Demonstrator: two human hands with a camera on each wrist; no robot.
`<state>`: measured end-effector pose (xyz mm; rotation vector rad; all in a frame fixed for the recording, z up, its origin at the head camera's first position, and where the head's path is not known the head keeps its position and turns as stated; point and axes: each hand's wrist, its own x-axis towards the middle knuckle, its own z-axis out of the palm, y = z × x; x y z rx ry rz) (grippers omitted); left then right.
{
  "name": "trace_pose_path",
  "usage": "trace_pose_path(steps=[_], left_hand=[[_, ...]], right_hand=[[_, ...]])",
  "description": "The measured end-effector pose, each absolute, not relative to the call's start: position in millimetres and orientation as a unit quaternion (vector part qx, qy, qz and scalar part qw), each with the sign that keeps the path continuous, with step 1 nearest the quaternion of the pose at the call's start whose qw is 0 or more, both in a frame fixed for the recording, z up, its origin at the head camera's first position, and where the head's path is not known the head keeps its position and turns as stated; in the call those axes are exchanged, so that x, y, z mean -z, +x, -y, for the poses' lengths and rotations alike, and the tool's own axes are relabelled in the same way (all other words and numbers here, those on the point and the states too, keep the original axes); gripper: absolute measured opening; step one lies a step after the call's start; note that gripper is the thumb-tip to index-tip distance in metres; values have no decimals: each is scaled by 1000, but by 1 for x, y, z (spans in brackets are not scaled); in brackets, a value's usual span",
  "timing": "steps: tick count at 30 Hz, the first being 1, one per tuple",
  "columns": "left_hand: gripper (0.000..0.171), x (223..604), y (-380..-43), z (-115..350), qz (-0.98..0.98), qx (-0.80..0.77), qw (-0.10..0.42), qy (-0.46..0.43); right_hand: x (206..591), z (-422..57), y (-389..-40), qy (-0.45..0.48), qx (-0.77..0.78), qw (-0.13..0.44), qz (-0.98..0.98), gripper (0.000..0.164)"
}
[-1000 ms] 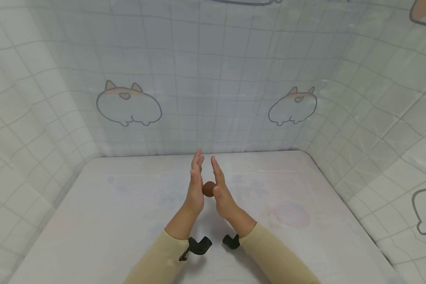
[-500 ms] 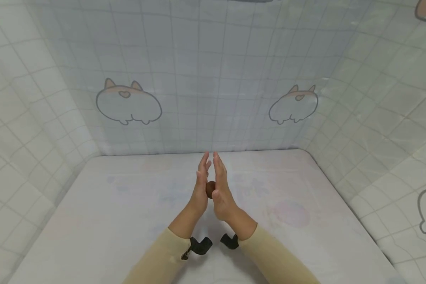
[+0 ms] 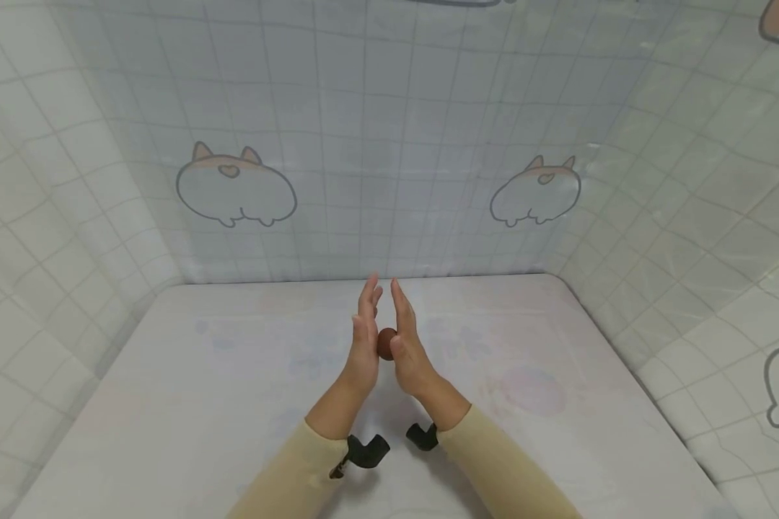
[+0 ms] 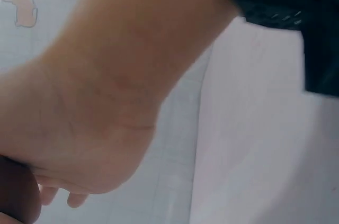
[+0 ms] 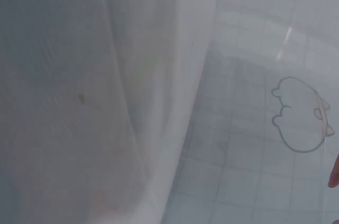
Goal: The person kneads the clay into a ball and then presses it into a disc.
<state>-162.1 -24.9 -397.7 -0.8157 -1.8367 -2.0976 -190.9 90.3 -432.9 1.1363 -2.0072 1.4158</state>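
Observation:
A small, smooth brown ball (image 3: 386, 344) is pressed between two palms in the middle of the head view. My left hand (image 3: 363, 353) touches its left side, fingers straight and pointing away from me. Against the other side lies my right hand (image 3: 411, 359), its fingers also straight, its thumb overlapping the ball's edge. The fingertips lean toward each other with a narrow gap between. In the left wrist view the ball (image 4: 18, 192) shows at the lower left corner, below the heel of the left hand (image 4: 79, 134). Only a fingertip (image 5: 335, 176) enters the right wrist view.
Under the hands spreads a table (image 3: 201, 404) with a pale, faintly patterned cover. Grid-patterned sheets with dog drawings form a back wall (image 3: 376, 180) and both side walls. Black wrist mounts (image 3: 368, 452) stick out from the cream sleeves (image 3: 298, 468).
Over the second, both hands and the ball have shifted slightly right. Since half a second ago, the left hand has slid a little forward and the gap between the fingertips has widened.

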Motion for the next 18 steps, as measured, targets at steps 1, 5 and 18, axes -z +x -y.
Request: trace_pose_path(steps=[1,5,18], left_hand=[[97,396,-162,25,631,713,123,-280],[101,393,-165,27,641,700,136,-285],[95,404,-173,32,683,675,67,-271]], right_hand=[[434,-90,-190,411,-516,209,722,90],[434,-86,-184,440,-542,191,690,91],[419,-84,-168,447,-535,223,681,93]])
